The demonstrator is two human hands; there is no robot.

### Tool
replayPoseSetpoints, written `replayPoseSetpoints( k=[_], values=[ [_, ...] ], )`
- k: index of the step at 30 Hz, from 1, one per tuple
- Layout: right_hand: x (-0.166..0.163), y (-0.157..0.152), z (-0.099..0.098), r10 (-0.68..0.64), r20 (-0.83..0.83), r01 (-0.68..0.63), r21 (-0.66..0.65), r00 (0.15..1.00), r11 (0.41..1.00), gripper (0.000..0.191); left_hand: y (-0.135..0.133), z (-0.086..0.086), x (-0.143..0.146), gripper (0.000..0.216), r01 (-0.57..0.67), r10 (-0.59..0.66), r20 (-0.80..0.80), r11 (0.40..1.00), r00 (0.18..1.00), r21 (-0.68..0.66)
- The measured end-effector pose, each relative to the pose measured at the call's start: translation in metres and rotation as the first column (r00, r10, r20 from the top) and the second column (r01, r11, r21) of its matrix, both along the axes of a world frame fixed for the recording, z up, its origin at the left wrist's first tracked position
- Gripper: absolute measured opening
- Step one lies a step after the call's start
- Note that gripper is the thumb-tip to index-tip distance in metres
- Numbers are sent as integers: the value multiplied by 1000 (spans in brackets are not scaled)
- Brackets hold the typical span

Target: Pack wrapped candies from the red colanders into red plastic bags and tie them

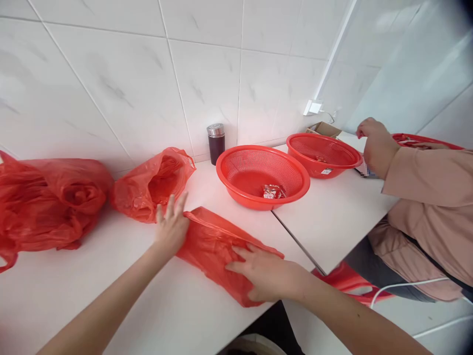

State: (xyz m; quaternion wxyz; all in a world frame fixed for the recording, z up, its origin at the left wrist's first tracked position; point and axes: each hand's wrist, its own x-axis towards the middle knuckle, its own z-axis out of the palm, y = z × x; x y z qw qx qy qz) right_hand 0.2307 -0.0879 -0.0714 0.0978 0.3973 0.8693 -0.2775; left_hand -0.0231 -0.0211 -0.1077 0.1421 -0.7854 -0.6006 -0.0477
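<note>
A flattened red plastic bag lies on the white table in front of me. My left hand is at its left end, fingers spread and pointing away, with the thumb side against the bag's edge. Across the bag's right part rests my right hand, its fingers apart and pressing on the plastic. Just beyond my left fingertips is another red plastic bag, lying with its mouth gaping. Behind the flat bag stands a red plastic colander with a few small printed packets in it.
A big bundled red bag sits at the left. Against the tiled wall are a dark tumbler and a cardboard box. A second colander stands to the right, beside a co-worker's arm. A table seam runs between.
</note>
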Motion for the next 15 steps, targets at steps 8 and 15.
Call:
replayPoseSetpoints(
  k=[8, 15],
  values=[
    [14, 29, 21, -210, -54, 213, 50, 976, 976, 62, -25, 26, -32, 70, 192, -164, 112, 920, 980, -342],
    [37, 44, 51, -92, -274, 31, -219, 957, 975, 63, -49, 26, -52, 85, 510, 165, 720, 602, 674, -615]
  ],
)
